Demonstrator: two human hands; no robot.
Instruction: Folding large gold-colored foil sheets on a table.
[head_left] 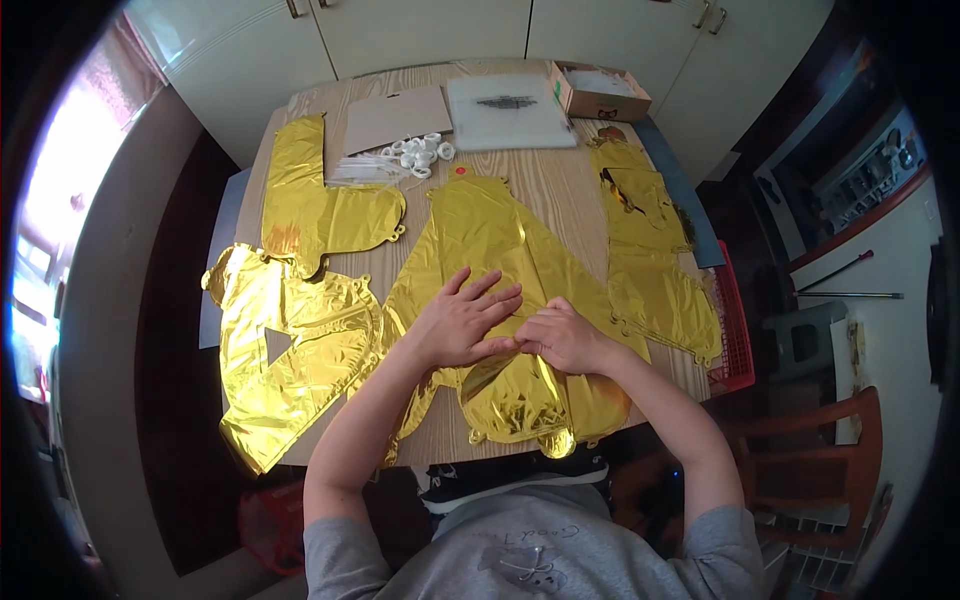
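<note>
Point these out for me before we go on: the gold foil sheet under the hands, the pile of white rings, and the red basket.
Gold foil sheet [492, 232]: head view, upper part, beyond the hands.
White rings [421, 158]: head view, middle of the pile.
Red basket [737, 325]: head view, mesh side.

I'm seeing shiny, creased foil on this gold piece [475, 225]! The tabletop [565, 170] looks like matt, grained wood, the box [585, 103] cardboard.
</note>
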